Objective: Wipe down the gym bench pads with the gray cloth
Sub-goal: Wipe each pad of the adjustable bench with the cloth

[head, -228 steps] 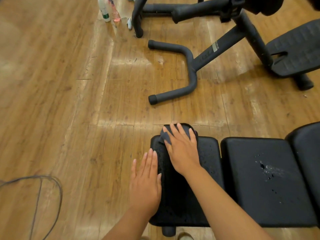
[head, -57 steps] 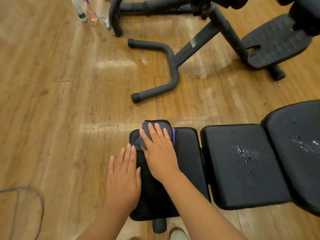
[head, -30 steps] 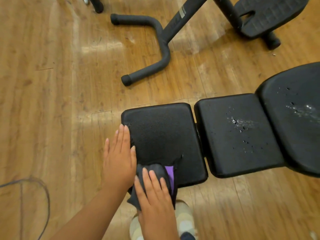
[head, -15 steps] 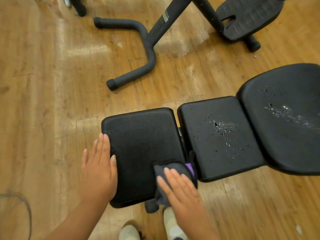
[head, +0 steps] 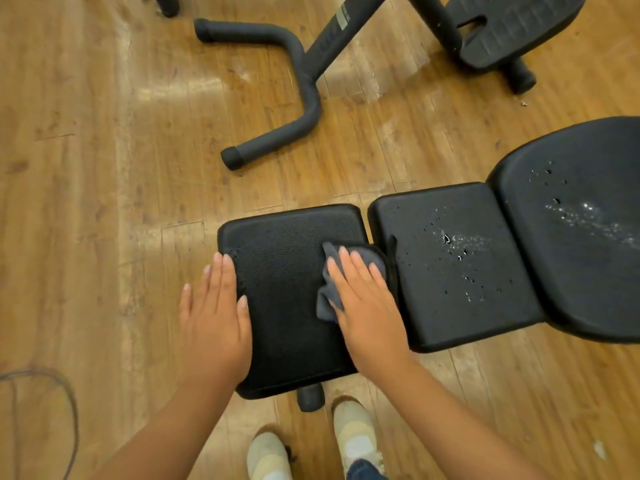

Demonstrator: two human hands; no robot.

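The black gym bench has three pads in a row. On the left pad (head: 284, 271) my right hand (head: 367, 303) lies flat with straight fingers, pressing the gray cloth (head: 329, 292) against the pad's right edge, by the gap to the middle pad. My left hand (head: 214, 317) rests flat on the left pad's left edge, fingers straight. The middle pad (head: 450, 268) and the right pad (head: 581, 230) carry drops and streaks of liquid. Most of the cloth is hidden under my right hand.
Another machine's curved black foot bar (head: 298, 98) and footplate (head: 512, 29) stand on the wooden floor beyond the bench. A thin cable (head: 69, 410) loops at the lower left. My two shoes (head: 311, 445) stand just below the left pad.
My right hand has slid the cloth from the left pad's near right corner up along its right edge. My left hand stays on the pad's left edge.
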